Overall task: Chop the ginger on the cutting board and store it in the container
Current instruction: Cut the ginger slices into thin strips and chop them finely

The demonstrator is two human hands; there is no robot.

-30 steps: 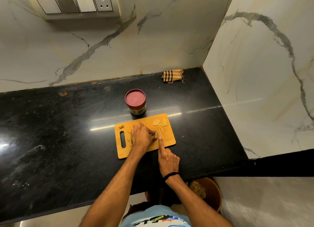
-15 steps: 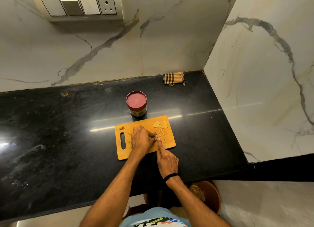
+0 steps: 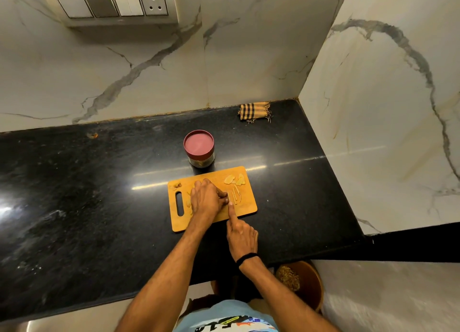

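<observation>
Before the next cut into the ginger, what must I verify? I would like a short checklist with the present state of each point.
1. Cutting board lies flat on the countertop: ok.
2. Left hand has its fingers curled over the ginger piece, which is mostly hidden: ok.
3. Gap between the knife in the right hand and the left fingers: cannot tell, the blade is nearly hidden.
4. Cut ginger strips lie right of the blade, out of the way: ok.
5. Container ready for the ginger: not ok, its red lid is on.
</observation>
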